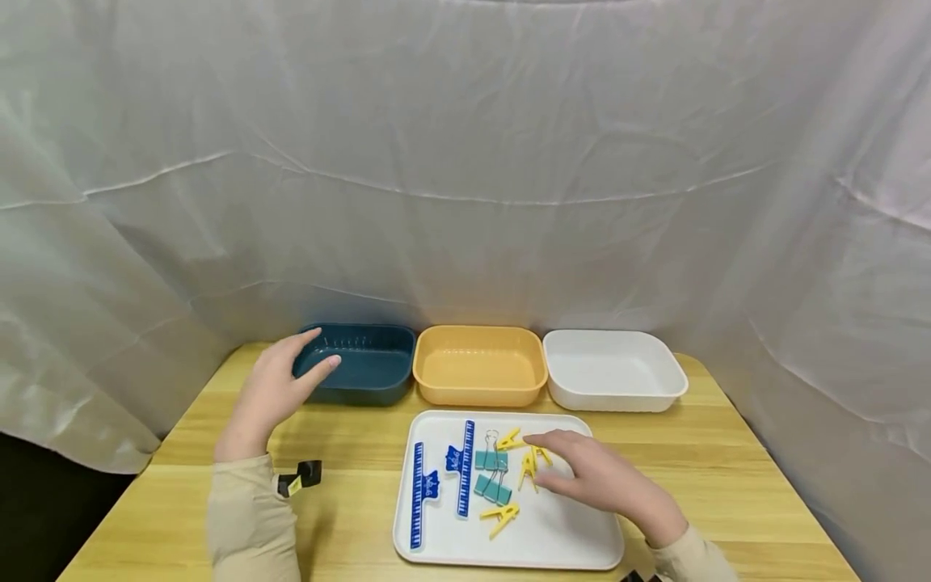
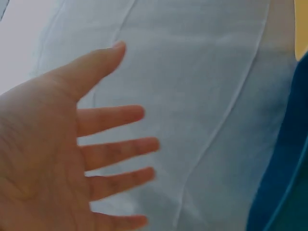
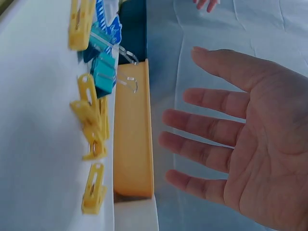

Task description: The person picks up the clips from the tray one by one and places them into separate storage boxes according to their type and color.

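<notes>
My left hand (image 1: 275, 388) hovers by the left end of a dark blue bin (image 1: 364, 396), thumb and fingers spread, holding nothing. The same hand (image 2: 53, 154) shows all its fingers extended in the left wrist view. Over the right part of a white tray (image 1: 553, 546) is my right hand (image 1: 604, 473), its fingers extended and nothing in it. Near its fingertips lie several yellow clothespins (image 1: 500, 517). Beside them are two teal binder clips (image 1: 493, 490) with wire handles. Two blue ruler-like strips (image 1: 417, 501) with shaped tabs lie on the tray's left side.
A yellow bin (image 1: 480, 396) and a white bin (image 1: 618, 402) stand in a row with the dark blue one behind the tray. All rest on a wooden table (image 1: 349, 509). A grey curtain (image 1: 465, 162) hangs behind and at the sides.
</notes>
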`<state>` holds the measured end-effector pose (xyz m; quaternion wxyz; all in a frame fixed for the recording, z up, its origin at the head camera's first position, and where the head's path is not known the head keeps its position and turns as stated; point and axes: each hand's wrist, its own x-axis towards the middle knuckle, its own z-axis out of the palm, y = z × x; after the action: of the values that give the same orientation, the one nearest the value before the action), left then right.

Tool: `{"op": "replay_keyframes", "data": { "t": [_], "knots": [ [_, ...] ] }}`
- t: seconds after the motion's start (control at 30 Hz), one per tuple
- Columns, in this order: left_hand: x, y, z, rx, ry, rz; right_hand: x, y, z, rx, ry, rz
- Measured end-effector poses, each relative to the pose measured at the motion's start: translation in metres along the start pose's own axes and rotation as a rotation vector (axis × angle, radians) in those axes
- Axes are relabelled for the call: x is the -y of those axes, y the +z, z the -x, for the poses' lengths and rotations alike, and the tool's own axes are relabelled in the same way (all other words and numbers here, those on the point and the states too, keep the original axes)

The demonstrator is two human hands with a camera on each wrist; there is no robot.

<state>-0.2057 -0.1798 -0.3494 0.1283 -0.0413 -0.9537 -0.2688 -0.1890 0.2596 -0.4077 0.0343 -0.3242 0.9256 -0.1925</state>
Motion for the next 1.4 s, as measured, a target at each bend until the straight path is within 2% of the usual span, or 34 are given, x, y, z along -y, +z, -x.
{"op": "replay_keyframes", "data": {
  "t": [0.1, 0.3, 0.43, 0.6, 0.83, 1.1, 1.4],
  "knots": [
    [0.008, 0.007, -0.005, -0.111, -0.002, -0.023, 0.005, 0.001, -0.005, 0.008, -0.002, -0.009],
    [0.032, 0.031, -0.019, -0.322, 0.0, -0.074, 0.013, 0.004, -0.015, 0.033, -0.015, -0.048],
    [0.048, 0.046, -0.027, -0.373, -0.02, -0.094, 0.018, 0.008, -0.02, 0.049, -0.019, -0.077],
    [0.065, 0.059, -0.03, -0.332, -0.06, -0.124, 0.025, 0.013, -0.025, 0.061, -0.032, -0.103],
    [0.084, 0.072, -0.03, -0.176, -0.127, -0.164, 0.036, 0.02, -0.032, 0.078, -0.059, -0.121],
    [0.093, 0.078, -0.026, -0.048, -0.189, -0.137, 0.05, 0.028, -0.043, 0.137, -0.059, -0.107],
    [0.103, 0.087, -0.021, 0.021, -0.215, -0.145, 0.052, 0.033, -0.047, 0.109, -0.088, -0.101]
  ]
}}
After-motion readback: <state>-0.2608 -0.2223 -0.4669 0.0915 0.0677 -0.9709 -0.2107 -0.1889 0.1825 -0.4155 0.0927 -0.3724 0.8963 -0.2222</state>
